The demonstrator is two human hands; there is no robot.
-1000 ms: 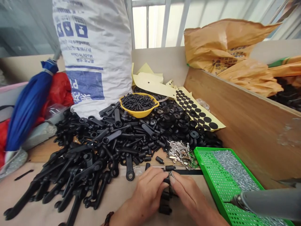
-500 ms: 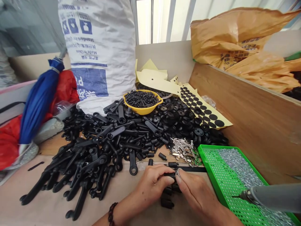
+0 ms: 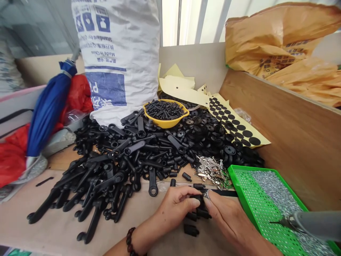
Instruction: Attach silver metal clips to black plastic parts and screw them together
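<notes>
A small black plastic part [image 3: 199, 201] is pinched at lower centre between the left hand [image 3: 177, 204] and the right hand [image 3: 229, 218], with a tiny silver metal clip [image 3: 206, 194] seemingly pressed against it. If the grip slips, the clip could easily get lost among the loose black pieces [image 3: 191, 230] just below. The grey electric screwdriver [image 3: 317, 224] at lower right, its bit over the green perforated tray [image 3: 255, 169], could get knocked by the right arm too, tbh.

Both hands at the bench [image 3: 16, 213], the left hand [image 3: 177, 206] and right hand [image 3: 229, 217] closed on a small black plastic part [image 3: 199, 201].

Right fingers [image 3: 213, 195] pinch a silver metal clip [image 3: 206, 194] against it; a heap of black plastic levers [image 3: 106, 174] lies left, a green perforated tray [image 3: 262, 199] right, beneath a grey electric screwdriver [image 3: 317, 224].
</notes>
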